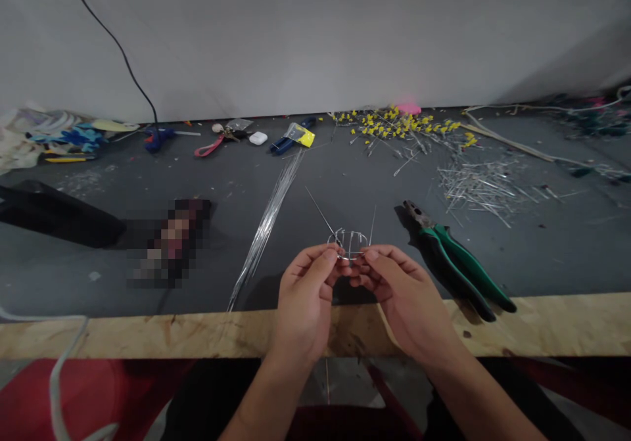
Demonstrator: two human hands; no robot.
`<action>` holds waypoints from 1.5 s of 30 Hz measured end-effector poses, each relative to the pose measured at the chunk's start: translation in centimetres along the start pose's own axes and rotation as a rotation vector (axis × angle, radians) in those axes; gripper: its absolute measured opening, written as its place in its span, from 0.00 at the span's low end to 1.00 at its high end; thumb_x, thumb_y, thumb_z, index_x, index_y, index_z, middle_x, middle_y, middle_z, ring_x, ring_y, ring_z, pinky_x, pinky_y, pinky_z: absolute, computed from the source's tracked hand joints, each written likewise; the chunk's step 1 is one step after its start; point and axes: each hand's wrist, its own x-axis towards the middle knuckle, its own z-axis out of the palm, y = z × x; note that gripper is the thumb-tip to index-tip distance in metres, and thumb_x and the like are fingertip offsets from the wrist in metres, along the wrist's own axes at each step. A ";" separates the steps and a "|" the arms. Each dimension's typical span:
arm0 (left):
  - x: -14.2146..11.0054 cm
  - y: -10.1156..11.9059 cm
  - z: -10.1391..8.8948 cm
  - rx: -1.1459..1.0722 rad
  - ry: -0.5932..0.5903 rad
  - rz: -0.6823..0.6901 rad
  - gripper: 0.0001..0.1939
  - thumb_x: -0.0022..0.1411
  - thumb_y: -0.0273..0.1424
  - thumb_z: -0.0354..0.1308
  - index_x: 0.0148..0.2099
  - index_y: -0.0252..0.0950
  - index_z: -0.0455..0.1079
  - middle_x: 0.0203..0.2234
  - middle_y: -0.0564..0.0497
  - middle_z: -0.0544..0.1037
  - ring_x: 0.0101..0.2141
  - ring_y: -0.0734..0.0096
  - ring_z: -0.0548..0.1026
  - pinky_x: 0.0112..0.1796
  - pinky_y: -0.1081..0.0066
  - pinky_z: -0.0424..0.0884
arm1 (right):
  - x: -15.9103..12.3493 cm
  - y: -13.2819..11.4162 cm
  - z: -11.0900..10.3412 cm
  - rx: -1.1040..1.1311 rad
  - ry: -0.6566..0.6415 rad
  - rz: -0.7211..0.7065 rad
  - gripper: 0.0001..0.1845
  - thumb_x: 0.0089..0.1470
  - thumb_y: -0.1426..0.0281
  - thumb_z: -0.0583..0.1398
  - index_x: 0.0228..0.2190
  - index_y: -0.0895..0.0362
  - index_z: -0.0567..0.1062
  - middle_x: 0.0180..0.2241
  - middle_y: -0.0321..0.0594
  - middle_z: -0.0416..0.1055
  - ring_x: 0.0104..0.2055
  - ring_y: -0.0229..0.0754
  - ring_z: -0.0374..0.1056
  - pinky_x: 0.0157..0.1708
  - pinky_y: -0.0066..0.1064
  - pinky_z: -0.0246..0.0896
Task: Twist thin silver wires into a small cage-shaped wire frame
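Note:
A small round frame of bent silver wire [351, 244] is held up over the front of the bench. My left hand [310, 290] pinches its left side between thumb and fingers. The right side is pinched by my right hand [401, 290]. Two loose wire ends stick up from the frame, one slanting left and one nearly upright on the right. Green-and-black pliers [456, 260] lie just right of my right hand. To the left of my hands rests a bundle of straight silver wires [269, 221].
Yellow-tipped wire pieces [404, 125] and a heap of short wires [480, 185] lie at the back right. A glue gun [158, 139], a white case [257, 139] and a yellow packet [300, 135] are along the wall. A black object [54, 214] lies left. Bare wood [148, 336] edges the bench.

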 end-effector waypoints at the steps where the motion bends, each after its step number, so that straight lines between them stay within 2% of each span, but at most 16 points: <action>1: 0.0 0.0 0.0 -0.001 0.001 0.002 0.01 0.52 0.24 0.62 0.29 0.32 0.75 0.26 0.51 0.78 0.27 0.77 0.74 0.32 0.76 0.71 | 0.0 0.0 0.0 0.005 -0.002 0.004 0.05 0.44 0.68 0.67 0.24 0.56 0.77 0.25 0.35 0.75 0.27 0.35 0.69 0.29 0.26 0.66; 15: 0.1 -0.1 -0.3 0.019 -0.017 0.033 0.02 0.54 0.25 0.61 0.30 0.32 0.75 0.27 0.51 0.78 0.27 0.78 0.74 0.32 0.76 0.71 | 0.2 0.3 -0.2 0.049 -0.074 0.032 0.03 0.46 0.69 0.66 0.25 0.55 0.77 0.26 0.35 0.75 0.29 0.34 0.70 0.30 0.24 0.65; 19: 0.2 0.3 -0.4 -0.007 -0.046 -0.018 0.02 0.54 0.24 0.61 0.29 0.31 0.74 0.26 0.51 0.77 0.26 0.79 0.74 0.31 0.78 0.71 | 0.3 0.2 -0.7 0.087 -0.135 0.092 0.03 0.46 0.69 0.66 0.25 0.55 0.77 0.26 0.33 0.74 0.29 0.34 0.69 0.33 0.26 0.66; 23: 0.2 1.0 -0.5 -0.021 -0.067 -0.150 0.03 0.54 0.26 0.61 0.29 0.31 0.74 0.24 0.52 0.76 0.23 0.80 0.72 0.27 0.79 0.70 | 0.4 0.2 -1.0 0.106 -0.244 0.194 0.04 0.46 0.67 0.66 0.25 0.55 0.78 0.27 0.34 0.74 0.30 0.35 0.69 0.34 0.26 0.66; 25: 0.2 1.2 -0.6 0.008 -0.069 -0.153 0.03 0.54 0.26 0.61 0.28 0.31 0.74 0.23 0.52 0.76 0.23 0.80 0.72 0.27 0.78 0.70 | 0.5 0.2 -1.1 0.088 -0.278 0.201 0.05 0.46 0.67 0.65 0.25 0.55 0.77 0.27 0.34 0.73 0.30 0.35 0.69 0.33 0.27 0.65; 27: 0.3 1.3 -0.7 0.076 -0.053 -0.070 0.03 0.53 0.26 0.61 0.28 0.32 0.74 0.24 0.52 0.76 0.24 0.79 0.72 0.28 0.77 0.70 | 0.7 0.3 -1.2 0.004 -0.247 0.140 0.04 0.47 0.67 0.65 0.25 0.54 0.77 0.27 0.34 0.72 0.31 0.35 0.67 0.34 0.27 0.64; 30: 0.3 1.2 -0.9 0.241 -0.007 0.084 0.03 0.53 0.27 0.61 0.29 0.33 0.74 0.26 0.51 0.77 0.27 0.77 0.73 0.30 0.75 0.70 | 0.9 0.3 -1.3 -0.261 -0.120 -0.034 0.05 0.48 0.66 0.64 0.30 0.53 0.76 0.25 0.31 0.69 0.27 0.33 0.63 0.30 0.25 0.59; 32: 0.2 0.9 -1.2 0.334 0.024 0.129 0.03 0.54 0.28 0.61 0.31 0.34 0.75 0.26 0.52 0.77 0.27 0.76 0.73 0.31 0.74 0.70 | 0.9 0.4 -1.5 -0.436 -0.071 -0.122 0.06 0.50 0.65 0.63 0.32 0.52 0.76 0.23 0.29 0.66 0.25 0.32 0.59 0.27 0.25 0.55; 34: 0.1 0.7 -1.4 0.387 0.038 0.140 0.03 0.54 0.29 0.61 0.31 0.34 0.75 0.26 0.52 0.77 0.27 0.77 0.73 0.32 0.74 0.70 | 0.8 0.6 -1.6 -0.538 -0.075 -0.151 0.07 0.51 0.63 0.62 0.31 0.53 0.75 0.22 0.30 0.65 0.25 0.33 0.59 0.26 0.26 0.54; 42: -0.2 0.3 -1.4 0.527 0.022 0.164 0.04 0.56 0.30 0.60 0.32 0.36 0.75 0.25 0.54 0.78 0.27 0.79 0.74 0.32 0.76 0.70 | 0.6 0.9 -2.0 -0.574 -0.066 -0.168 0.09 0.52 0.65 0.60 0.37 0.53 0.72 0.27 0.32 0.68 0.28 0.36 0.62 0.29 0.29 0.57; 45: -0.3 0.4 -1.3 0.557 0.018 0.173 0.04 0.56 0.30 0.60 0.33 0.36 0.75 0.25 0.54 0.78 0.27 0.78 0.74 0.32 0.76 0.70 | 0.5 0.9 -2.1 -0.597 -0.071 -0.177 0.07 0.52 0.66 0.59 0.34 0.54 0.73 0.27 0.33 0.68 0.28 0.36 0.62 0.29 0.29 0.56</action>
